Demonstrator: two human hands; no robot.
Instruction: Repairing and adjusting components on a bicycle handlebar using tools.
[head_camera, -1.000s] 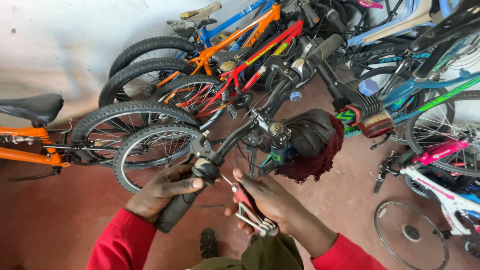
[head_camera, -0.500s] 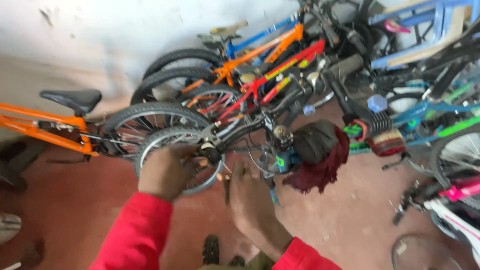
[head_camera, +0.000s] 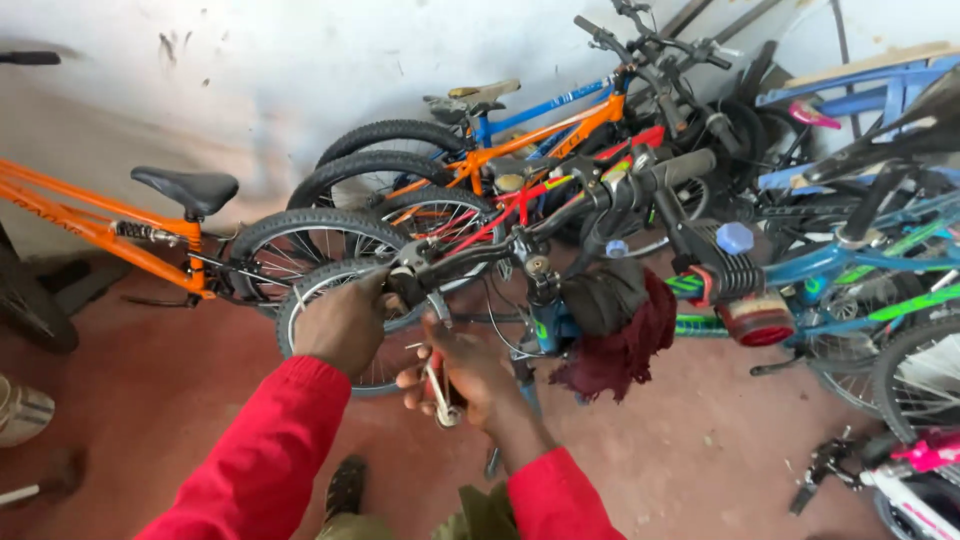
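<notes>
your left hand (head_camera: 343, 325) is gripping the handlebar (head_camera: 470, 255) while your right hand (head_camera: 462, 372) is clutching a folding tool (head_camera: 438, 385) beneath it.

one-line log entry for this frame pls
left hand: grips handlebar end | right hand: holds folding hex-key tool at brake lever clamp | nearby: dark red rag hanging on bike

The black handlebar (head_camera: 520, 245) runs level, its near grip end covered by a hand. A red-handled folding multi-tool (head_camera: 440, 385) hangs just below the handlebar, keys fanned out.
</notes>
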